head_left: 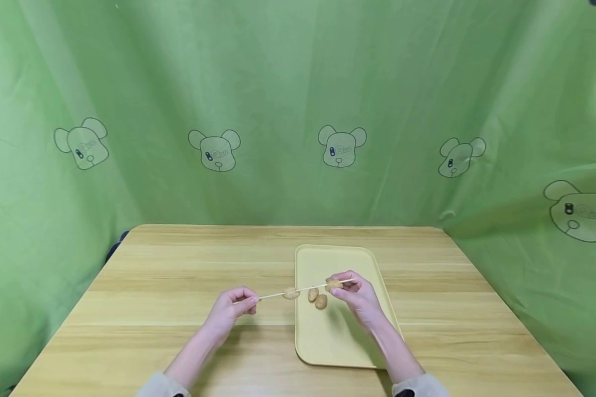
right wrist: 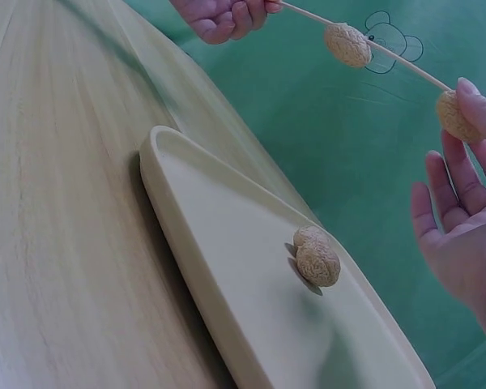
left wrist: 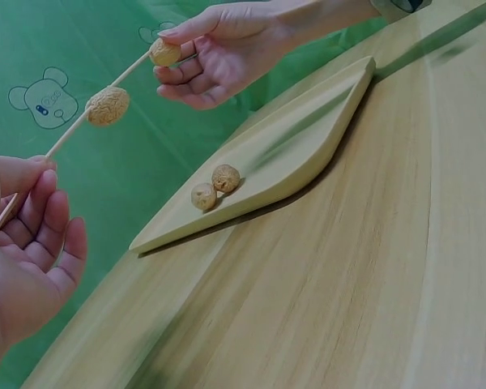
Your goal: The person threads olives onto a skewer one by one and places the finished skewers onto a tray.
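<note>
My left hand (head_left: 230, 311) pinches a thin wooden skewer (head_left: 270, 296) near its left end, between thumb and index finger. A wrinkled light-brown food ball (left wrist: 108, 106) is threaded about midway along the skewer. Toward the other end, my right hand (head_left: 360, 298) pinches a second wrinkled ball (right wrist: 456, 116) between thumb and fingertips. In the head view the skewer's tip shows past this ball, over the right fingers. Two similar brown balls (head_left: 320, 301) lie side by side on a pale yellow tray (head_left: 328, 344), below the raised skewer.
The tray lies right of the middle on a wood-grain table (head_left: 179, 264). Green curtains (head_left: 278, 71) with bear-face drawings hang behind the table and along both sides.
</note>
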Available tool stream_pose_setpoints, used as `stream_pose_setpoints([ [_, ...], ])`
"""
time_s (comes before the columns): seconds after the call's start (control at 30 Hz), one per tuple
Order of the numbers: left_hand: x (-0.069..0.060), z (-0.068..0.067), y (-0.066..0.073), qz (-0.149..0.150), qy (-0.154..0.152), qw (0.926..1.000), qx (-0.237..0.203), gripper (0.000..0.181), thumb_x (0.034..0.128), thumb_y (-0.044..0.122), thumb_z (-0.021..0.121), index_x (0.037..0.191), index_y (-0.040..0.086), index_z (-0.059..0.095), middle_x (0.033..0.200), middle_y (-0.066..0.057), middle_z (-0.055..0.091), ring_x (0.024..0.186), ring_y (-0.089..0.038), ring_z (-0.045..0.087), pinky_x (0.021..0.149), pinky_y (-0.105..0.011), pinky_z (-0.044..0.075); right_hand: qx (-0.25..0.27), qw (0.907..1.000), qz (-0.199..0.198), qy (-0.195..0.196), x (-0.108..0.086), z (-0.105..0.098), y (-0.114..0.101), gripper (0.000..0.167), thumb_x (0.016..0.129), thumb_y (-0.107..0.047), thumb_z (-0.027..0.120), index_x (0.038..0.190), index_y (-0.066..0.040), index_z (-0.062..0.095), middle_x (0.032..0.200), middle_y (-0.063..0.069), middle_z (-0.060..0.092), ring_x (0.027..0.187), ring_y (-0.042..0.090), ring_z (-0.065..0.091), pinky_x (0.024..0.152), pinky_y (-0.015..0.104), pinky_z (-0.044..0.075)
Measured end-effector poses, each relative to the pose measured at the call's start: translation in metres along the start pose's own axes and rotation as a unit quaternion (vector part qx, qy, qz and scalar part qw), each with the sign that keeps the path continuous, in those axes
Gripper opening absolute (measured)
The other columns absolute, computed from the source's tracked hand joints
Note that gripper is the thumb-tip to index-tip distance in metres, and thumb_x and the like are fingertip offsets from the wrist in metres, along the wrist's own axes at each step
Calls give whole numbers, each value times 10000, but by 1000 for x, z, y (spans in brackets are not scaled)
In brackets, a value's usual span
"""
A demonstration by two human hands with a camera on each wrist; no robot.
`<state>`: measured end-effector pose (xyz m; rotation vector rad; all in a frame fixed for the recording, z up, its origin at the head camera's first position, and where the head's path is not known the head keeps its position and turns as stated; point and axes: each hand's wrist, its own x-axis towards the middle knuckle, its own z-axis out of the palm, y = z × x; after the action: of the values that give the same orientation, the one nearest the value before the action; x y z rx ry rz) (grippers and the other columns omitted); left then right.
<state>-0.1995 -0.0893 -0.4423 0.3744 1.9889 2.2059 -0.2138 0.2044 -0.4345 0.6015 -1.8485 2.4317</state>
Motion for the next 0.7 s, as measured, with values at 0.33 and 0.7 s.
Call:
stream_pose_setpoints([
  [0.33,0,1,2,14,32,10000,11,206,862,8,582,927,-183,541,727,-20,554,692,-110,541,736,-276,500,-862,9960,54,235,-1,1,-3,196,756,68,669,901,-59,632,853,-38,676,761,84,610,713,208,487],
  [0.7,1,3,2,-6,107,9999,41,158,846,0,591,898,-147,563,725,-11,561,691,-112,543,731,-280,500,-928,9956,-153,6,-1,2,-2,204,747,89,663,902,-39,628,857,-43,646,748,83,591,692,201,477],
])
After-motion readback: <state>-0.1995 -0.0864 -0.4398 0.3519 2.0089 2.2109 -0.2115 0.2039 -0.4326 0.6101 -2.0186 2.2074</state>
